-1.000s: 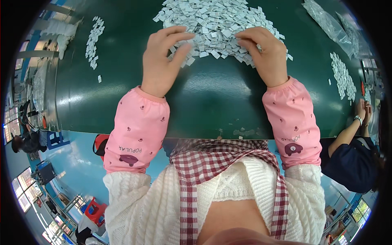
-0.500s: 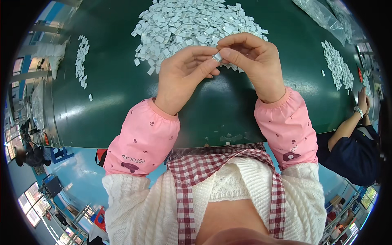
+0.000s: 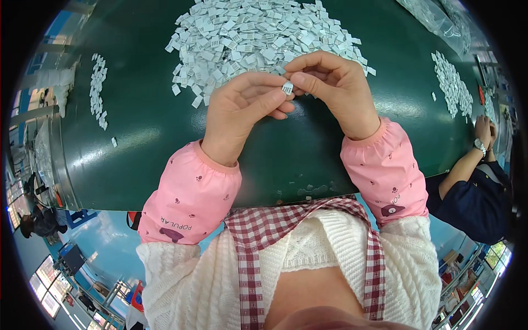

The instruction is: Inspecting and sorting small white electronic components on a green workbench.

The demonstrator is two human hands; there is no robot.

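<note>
A small white plastic piece with dark slots (image 3: 287, 88) is held up between my hands, just in front of the pile. My left hand (image 3: 236, 107) pinches it between thumb and forefinger, the other fingers curled below. From the other side my right hand (image 3: 338, 91) brings its thumb and forefinger together at the piece's upper edge. Behind both hands a large heap of similar white pieces (image 3: 247, 41) spreads over the dark green table (image 3: 297, 148). Some of these lie with their slots facing up.
A strip of white pieces (image 3: 97, 88) lies at the table's left, with one stray piece (image 3: 114, 142) nearer. At the right is another small pile (image 3: 452, 85), with a co-worker's hands (image 3: 484, 131) beyond it. Clear plastic bags (image 3: 434, 22) lie at the far right.
The held piece now has its slotted face turned more into view. Both hands have shifted slightly left, and the left hand sits a little lower; the view has also turned slightly.
</note>
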